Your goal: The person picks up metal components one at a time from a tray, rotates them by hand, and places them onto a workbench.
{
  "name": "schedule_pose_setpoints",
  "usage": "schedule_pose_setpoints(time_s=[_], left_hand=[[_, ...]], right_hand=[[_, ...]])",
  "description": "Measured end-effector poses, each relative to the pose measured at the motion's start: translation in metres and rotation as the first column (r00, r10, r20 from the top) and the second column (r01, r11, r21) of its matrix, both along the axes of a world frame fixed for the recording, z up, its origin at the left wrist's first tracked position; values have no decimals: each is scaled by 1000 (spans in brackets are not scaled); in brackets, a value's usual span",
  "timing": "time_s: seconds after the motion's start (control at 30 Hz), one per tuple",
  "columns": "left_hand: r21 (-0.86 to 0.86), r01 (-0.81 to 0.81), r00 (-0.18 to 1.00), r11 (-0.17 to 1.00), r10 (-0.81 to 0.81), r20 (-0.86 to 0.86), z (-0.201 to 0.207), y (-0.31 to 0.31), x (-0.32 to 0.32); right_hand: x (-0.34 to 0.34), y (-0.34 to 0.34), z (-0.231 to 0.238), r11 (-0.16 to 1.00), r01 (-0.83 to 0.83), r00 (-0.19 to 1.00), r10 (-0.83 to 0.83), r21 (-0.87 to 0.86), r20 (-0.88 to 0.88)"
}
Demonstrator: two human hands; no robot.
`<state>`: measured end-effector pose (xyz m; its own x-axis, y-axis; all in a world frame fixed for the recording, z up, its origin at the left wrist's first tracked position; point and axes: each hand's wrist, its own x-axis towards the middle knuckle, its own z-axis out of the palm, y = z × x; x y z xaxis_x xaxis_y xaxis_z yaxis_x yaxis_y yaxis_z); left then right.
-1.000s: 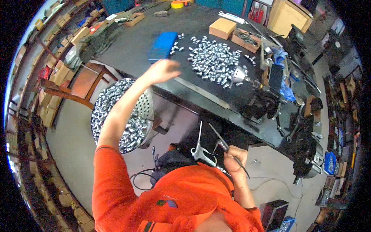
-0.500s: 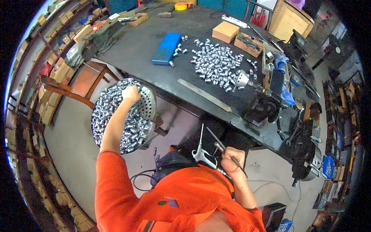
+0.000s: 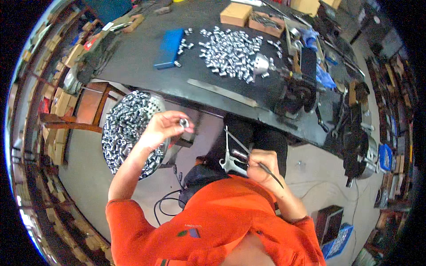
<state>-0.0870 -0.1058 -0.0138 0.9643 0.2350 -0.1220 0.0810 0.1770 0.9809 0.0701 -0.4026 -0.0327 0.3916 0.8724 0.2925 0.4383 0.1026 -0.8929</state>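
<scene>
My left hand (image 3: 160, 129) is raised beside the round perforated metal basket (image 3: 156, 105), pinching a small shiny metal sleeve (image 3: 183, 123) between thumb and fingers. Many similar metal sleeves (image 3: 120, 133) fill that basket. In front of my body, my right hand (image 3: 262, 166) is closed round a slim, pointed file-like tool (image 3: 237, 141), its dark tail sticking out behind. Another metal cylinder (image 3: 240, 154) shows at the fingers of that hand. A silver air blow gun (image 3: 231, 163) is close beside, nozzle upward; whether the hand touches it I cannot tell.
On the dark workbench (image 3: 137, 62) lie a heap of metal sleeves (image 3: 230, 53), a blue box (image 3: 169, 48), a flat metal bar (image 3: 222, 92) and a chuck-like metal piece (image 3: 261, 64). A wooden chair (image 3: 91, 104) stands left of the bench. A black cable (image 3: 166, 204) loops near my lap.
My left hand has come out of the basket and moved right, now with a metal sleeve in its fingers. My right hand has risen slightly, still gripping the tool. The whole view has shifted.
</scene>
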Motion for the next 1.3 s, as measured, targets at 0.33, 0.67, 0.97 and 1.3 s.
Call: schedule_pose_setpoints(time_s=[0.33,0.67,0.97,1.3], left_hand=[[-234,222,971,947,-236,-34,-9,-58,36],[164,282,940,945,-238,-243,8,-75,42],[66,277,951,959,-264,-164,2,-84,44],[929,-95,995,358,31,90,-18,-58,50]], right_hand=[[6,8,6,1000,-10,1000,10,17,17],[-4,15,3,989,115,933,-76,-92,351],[-1,14,-6,995,60,995,-53,-78,84],[-6,-5,32,979,-166,986,167,119,1]])
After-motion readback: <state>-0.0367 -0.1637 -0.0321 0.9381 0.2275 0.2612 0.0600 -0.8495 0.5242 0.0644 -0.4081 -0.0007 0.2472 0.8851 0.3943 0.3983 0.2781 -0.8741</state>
